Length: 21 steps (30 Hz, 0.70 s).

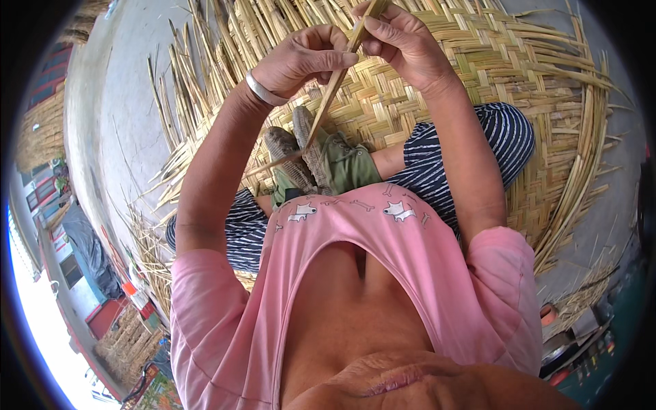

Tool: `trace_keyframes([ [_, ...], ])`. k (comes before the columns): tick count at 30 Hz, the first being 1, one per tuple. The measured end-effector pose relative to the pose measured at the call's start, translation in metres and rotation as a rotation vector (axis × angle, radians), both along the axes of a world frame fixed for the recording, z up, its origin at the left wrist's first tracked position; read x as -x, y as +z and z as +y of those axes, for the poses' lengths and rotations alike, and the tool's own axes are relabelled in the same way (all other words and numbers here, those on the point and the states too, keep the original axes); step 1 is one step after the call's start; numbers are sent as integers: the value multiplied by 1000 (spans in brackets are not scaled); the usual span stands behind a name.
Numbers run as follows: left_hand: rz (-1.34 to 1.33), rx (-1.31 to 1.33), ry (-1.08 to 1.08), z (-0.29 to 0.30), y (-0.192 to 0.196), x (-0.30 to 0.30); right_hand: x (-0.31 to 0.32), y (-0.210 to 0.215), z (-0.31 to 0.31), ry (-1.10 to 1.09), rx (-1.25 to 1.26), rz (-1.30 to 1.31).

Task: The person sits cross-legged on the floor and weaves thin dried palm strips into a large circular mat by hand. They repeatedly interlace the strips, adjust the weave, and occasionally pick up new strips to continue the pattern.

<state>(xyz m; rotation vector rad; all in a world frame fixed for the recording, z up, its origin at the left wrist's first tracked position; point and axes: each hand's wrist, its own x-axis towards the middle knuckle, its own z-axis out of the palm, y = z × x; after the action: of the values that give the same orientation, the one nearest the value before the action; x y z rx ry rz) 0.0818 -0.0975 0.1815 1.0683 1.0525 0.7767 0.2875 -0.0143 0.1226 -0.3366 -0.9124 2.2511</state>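
A flat, straw-coloured reed strip [332,92] runs slantwise between my hands, its thin tail bending down to the left above my shoes. My left hand [311,58], with a pale bangle at the wrist, pinches the strip between thumb and fingers. Higher up and to the right, my right hand [404,44] is closed on the same strip near its upper end. Beyond and below both hands spreads a woven reed mat [492,75], tightly plaited on the right, with loose strip ends fanning out at the upper left. I sit cross-legged on it.
Green-and-grey shoes [321,160] and striped trouser legs [437,160] lie under my arms. Concrete ground [133,89] extends to the left. Straw bundles [41,137] and a dark covered heap [89,249] stand at the far left. A round dark pan [559,352] is at the lower right.
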Motion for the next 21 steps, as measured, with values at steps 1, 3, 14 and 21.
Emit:
trace_keyframes([
  [1,171,-39,0,1,4,2,0,0,1,-8,-24,-37],
  [3,329,-149,-27,8,-3,10,1,-7,4,0,-70,-100],
  [14,595,-289,-37,13,-26,21,10,-20,2,-60,-144,-171],
  [21,450,-22,25,8,-1,9,3,-16,-1,-46,-245,-287],
])
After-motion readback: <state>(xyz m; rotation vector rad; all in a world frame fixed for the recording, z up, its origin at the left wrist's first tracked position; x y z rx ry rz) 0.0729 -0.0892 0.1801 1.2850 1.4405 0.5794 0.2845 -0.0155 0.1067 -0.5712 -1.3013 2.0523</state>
